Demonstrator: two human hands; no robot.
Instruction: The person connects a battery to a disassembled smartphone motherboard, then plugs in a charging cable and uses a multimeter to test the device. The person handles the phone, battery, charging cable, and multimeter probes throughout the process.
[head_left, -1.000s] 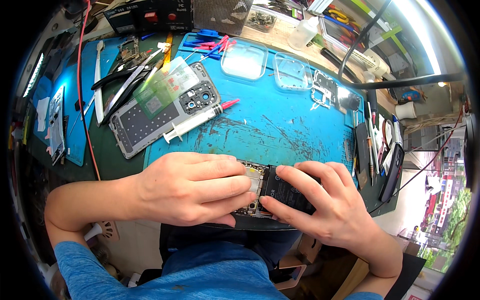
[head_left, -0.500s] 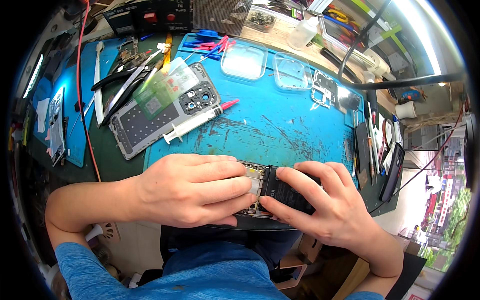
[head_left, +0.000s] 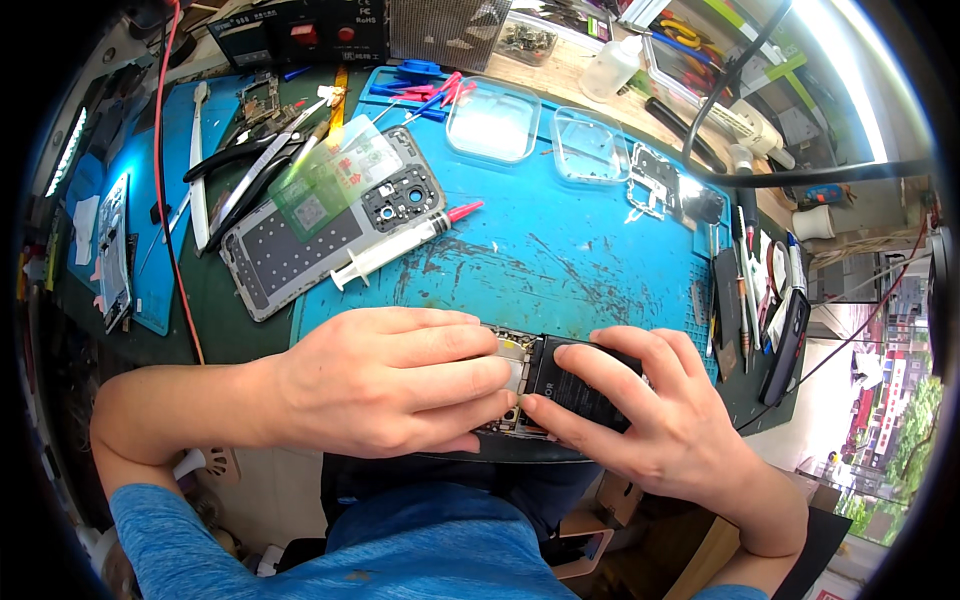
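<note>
An opened phone (head_left: 516,362) lies at the near edge of the blue mat, its circuit board and metal shields exposed between my hands. A black battery (head_left: 578,392) fills its right part. My left hand (head_left: 385,382) is closed over the phone's left end, fingers together with their tips at the board; it hides that end. My right hand (head_left: 655,415) grips the right part, its fingers bent over the battery and the phone's edges. Near the battery's left edge, the fingertips of both hands almost meet.
Beyond my left hand lie a phone back cover (head_left: 285,270), a syringe (head_left: 390,250) with a pink tip, and a green film (head_left: 335,185). Pliers (head_left: 245,170) rest further left. Two clear boxes (head_left: 492,122) stand on the blue mat (head_left: 560,250); a black cable (head_left: 820,180) crosses at right.
The whole view has shifted very slightly. Both hands keep nearly the same hold on the phone, with only tiny finger movement.
</note>
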